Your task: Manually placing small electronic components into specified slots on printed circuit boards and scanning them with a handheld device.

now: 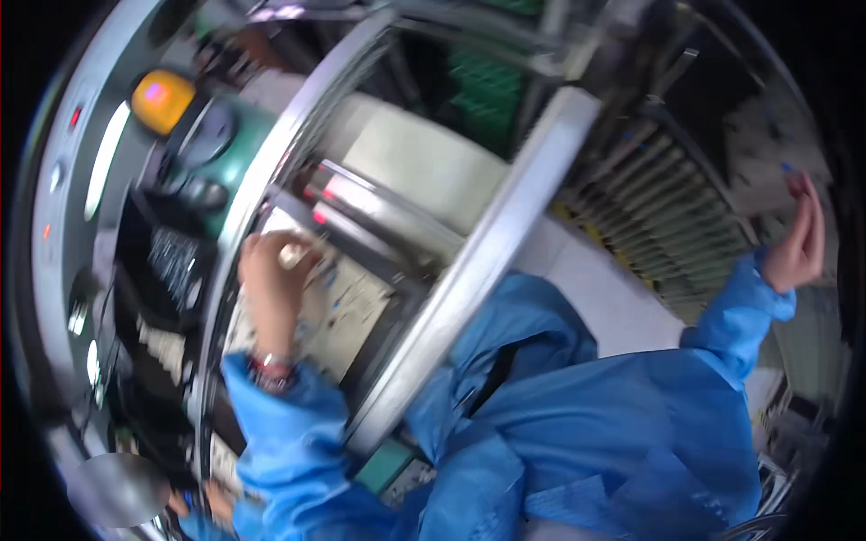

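Note:
A pale board (347, 320) with small dark parts on it, likely a circuit board, lies between the metal rails. Over its far left part is my left hand (273, 275), fingers curled toward the thumb. Whatever they pinch is blurred. Out to the far right, my right hand (797, 242) is raised away from the rails with its fingers pressed together. A tiny blue spot (787, 168) shows at its fingertips; its kind is too small to tell. Blue sleeves cover both my forearms, and a bracelet (272, 370) circles the left wrist.
A bright metal rail (478, 252) runs between my body and the board. Shiny bars with red lights (327, 194) cross just beyond the board. An orange lamp (162, 101) stands at the upper left. At right is a slotted rack (654, 203). Another person's hand (219, 500) shows at lower left.

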Motion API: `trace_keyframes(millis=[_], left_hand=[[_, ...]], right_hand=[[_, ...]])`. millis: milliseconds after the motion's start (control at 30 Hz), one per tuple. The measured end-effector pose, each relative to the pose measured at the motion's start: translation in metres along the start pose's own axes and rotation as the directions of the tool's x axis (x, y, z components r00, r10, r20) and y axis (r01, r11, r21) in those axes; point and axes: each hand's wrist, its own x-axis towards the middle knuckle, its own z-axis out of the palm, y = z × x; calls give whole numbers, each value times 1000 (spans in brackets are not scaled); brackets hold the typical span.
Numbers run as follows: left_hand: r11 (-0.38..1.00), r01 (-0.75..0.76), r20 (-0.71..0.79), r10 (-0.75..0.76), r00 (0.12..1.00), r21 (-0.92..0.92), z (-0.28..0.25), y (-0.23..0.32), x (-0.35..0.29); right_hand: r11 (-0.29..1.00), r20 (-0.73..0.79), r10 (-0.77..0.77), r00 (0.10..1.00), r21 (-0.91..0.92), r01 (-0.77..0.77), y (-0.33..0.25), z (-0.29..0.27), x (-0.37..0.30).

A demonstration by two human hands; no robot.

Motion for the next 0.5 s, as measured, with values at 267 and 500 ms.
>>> trace_keyframes(millis=[267, 500], left_hand=[[996, -86, 187, 81, 979, 21, -25, 8, 2], [988, -149, -14, 148, 989, -38, -32, 61, 12]], right_hand=[[830, -76, -110, 991, -556, 49, 52, -6, -7], [941, -26, 326, 945, 109, -321, 56, 10, 7]])
